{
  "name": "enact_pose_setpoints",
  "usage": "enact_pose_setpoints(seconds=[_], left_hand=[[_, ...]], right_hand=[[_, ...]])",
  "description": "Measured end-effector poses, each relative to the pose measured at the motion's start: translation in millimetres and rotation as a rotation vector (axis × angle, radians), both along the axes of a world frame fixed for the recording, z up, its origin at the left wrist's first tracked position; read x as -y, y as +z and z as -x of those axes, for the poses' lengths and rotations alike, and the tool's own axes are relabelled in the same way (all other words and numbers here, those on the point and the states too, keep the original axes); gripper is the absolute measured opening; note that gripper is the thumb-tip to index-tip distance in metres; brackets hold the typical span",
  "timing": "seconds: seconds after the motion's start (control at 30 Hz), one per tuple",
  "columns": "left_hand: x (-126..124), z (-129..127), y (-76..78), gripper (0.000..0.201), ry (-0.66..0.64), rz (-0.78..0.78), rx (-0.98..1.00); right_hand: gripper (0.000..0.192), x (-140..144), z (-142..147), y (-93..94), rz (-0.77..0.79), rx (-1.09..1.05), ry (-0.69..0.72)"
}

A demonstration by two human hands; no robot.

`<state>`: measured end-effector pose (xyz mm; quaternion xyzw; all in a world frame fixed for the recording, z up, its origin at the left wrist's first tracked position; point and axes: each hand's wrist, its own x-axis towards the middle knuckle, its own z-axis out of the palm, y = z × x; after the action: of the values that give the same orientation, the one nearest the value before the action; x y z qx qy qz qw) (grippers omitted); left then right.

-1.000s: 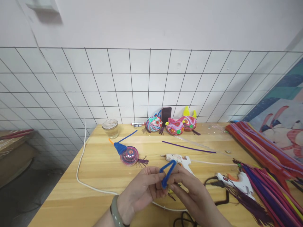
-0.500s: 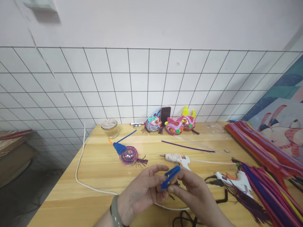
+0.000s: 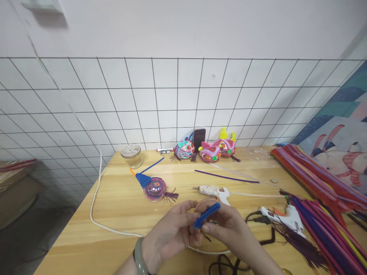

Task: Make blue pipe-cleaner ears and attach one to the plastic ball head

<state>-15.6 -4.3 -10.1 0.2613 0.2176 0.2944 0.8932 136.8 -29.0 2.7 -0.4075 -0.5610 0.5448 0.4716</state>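
Head view: both hands meet low in the middle of the wooden table [image 3: 120, 214], the left hand [image 3: 172, 233] at about seven o'clock of the blue pipe cleaner [image 3: 207, 214] and the right hand [image 3: 232, 233] at about four o'clock of it, the fingertips of both pinched together on that fuzzy blue stem. A second ago the stem stood as an open triangular loop above the fingers; half a second ago the loop was nearly closed; now its sides are pressed flat against each other into a single thick bar that slants up toward one o'clock. That reads as a fold just completed, with the doubled stem squeezed tight rather than left as a loop. A jade-coloured bangle [image 3: 139, 255] sits on the left wrist. Beyond the hands at twelve o'clock lies a white glue gun [image 3: 213, 191], and a second glue gun [image 3: 282, 217] rests at three o'clock, beside the fan of coloured pipe cleaners [image 3: 323, 198] that fills the right edge of the table. At eleven o'clock sits a pink beaded ornament [image 3: 155, 188] with a blue fin. Further back, against the wire grid, stand the finished fish figures [image 3: 210, 151], a phone [image 3: 199, 138] and a glass jar [image 3: 131, 156]. None of these has shifted over the last second.
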Motion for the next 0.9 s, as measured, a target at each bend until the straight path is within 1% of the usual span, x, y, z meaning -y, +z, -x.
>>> enact_pose_setpoints(seconds=[0.1, 0.17, 0.23, 0.33, 0.37, 0.43, 0.53, 0.6, 0.7, 0.8, 0.9], left_hand=[[0, -1, -1.0, 0.019, 0.011, -0.006, -0.060], [-1, 0, 0.2, 0.019, 0.038, -0.050, -0.112], [-2, 0, 3.1, 0.021, 0.123, -0.145, -0.199], [-3, 1, 7.8, 0.026, 0.276, -0.334, -0.360], [-3, 1, 8.9, 0.026, 0.294, -0.385, -0.404], [-4, 1, 9.5, 0.026, 0.290, -0.443, -0.467], [-4, 1, 7.5, 0.025, 0.284, -0.481, -0.526], [-4, 1, 5.9, 0.025, 0.303, -0.498, -0.538], [-5, 1, 5.1, 0.025, 0.339, -0.508, -0.531], [-6, 2, 6.0, 0.026, 0.363, -0.481, -0.515], [-6, 1, 5.6, 0.026, 0.373, -0.451, -0.511]], right_hand=[[0.012, -1, 0, -2.9, 0.045, -0.029, 0.047], [0.012, -3, -2, -4.9, 0.050, -0.040, 0.042], [0.013, -4, -3, -6.8, 0.017, -0.010, -0.027], [0.011, -5, -5, -8.6, -0.038, 0.109, -0.149], [0.009, -5, -4, -8.9, -0.057, 0.157, -0.174], [0.007, -5, -3, -8.7, -0.106, 0.251, -0.209], [0.007, -4, -1, -7.1, -0.170, 0.334, -0.221], [0.008, -4, 0, -5.9, -0.177, 0.341, -0.208], [0.010, -4, -1, -4.8, -0.139, 0.300, -0.147], [0.014, -4, -3, -5.0, -0.085, 0.221, -0.091], [0.015, -4, -4, -5.9, -0.023, 0.141, -0.069]])
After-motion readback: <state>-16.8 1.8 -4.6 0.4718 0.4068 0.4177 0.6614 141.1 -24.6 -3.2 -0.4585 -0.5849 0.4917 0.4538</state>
